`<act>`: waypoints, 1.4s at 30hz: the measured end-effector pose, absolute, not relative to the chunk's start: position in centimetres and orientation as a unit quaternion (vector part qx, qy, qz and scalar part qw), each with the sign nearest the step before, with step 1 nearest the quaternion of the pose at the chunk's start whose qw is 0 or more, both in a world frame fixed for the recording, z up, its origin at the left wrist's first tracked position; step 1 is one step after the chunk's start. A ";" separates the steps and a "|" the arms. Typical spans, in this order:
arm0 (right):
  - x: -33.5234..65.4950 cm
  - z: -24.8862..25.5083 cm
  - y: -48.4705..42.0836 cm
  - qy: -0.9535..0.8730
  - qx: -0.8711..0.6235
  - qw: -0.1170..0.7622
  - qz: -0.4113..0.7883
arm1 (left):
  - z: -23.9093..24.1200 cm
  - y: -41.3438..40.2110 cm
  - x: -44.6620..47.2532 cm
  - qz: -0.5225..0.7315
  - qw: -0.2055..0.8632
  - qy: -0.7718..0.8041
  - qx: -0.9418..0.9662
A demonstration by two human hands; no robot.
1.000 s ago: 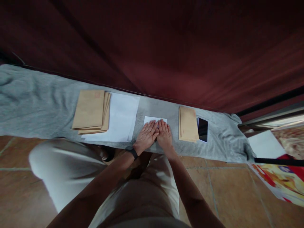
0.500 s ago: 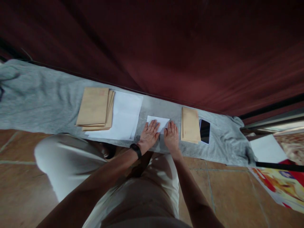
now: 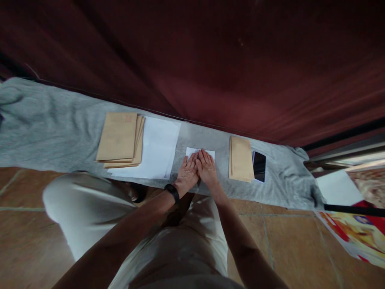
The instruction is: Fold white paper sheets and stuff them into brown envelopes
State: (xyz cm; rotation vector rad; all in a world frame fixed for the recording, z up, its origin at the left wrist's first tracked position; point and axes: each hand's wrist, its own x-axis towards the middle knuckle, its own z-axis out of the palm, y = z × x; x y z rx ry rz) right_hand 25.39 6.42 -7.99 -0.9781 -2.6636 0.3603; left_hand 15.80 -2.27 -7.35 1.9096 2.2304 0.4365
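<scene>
A small folded sheet of white paper [image 3: 212,153] lies on the grey cloth, mostly covered by my two hands. My left hand [image 3: 188,171] rests flat on its left part, fingers stretched out. Flat beside it, my right hand [image 3: 206,165] presses on the middle of the paper, its fingers touching those of the left. To the left is a stack of brown envelopes [image 3: 117,136], lying partly over large white sheets [image 3: 159,146]. A smaller pile of brown envelopes [image 3: 241,158] lies to the right.
A phone [image 3: 259,166] lies right of the smaller envelope pile. The grey cloth [image 3: 60,124] covers a narrow bench, with a dark red hanging cloth [image 3: 192,72] along its far side. A colourful printed box [image 3: 357,233] stands at the lower right, above the tiled floor.
My right hand has slid left across the folded paper, from its right edge to its middle, and now meets the left hand. The left hand has stayed in place.
</scene>
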 end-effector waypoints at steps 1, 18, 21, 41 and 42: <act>25.5 -8.0 6.4 -0.924 -0.337 0.140 0.119 | -7.4 -2.3 15.8 0.138 0.080 0.749 0.643; 27.7 -8.2 6.3 -0.900 -0.402 0.148 0.078 | -7.9 -3.2 15.3 0.168 0.024 0.778 0.604; 27.8 -8.2 6.1 -0.896 -0.409 0.156 0.078 | -7.9 -3.5 15.4 0.174 0.013 0.787 0.592; 27.5 -8.6 6.0 -0.880 -0.435 0.180 0.066 | -8.2 -4.7 15.1 0.176 -0.019 0.805 0.567; 27.5 -8.5 5.9 -0.880 -0.435 0.179 0.066 | -8.2 -4.6 15.1 0.175 -0.017 0.805 0.566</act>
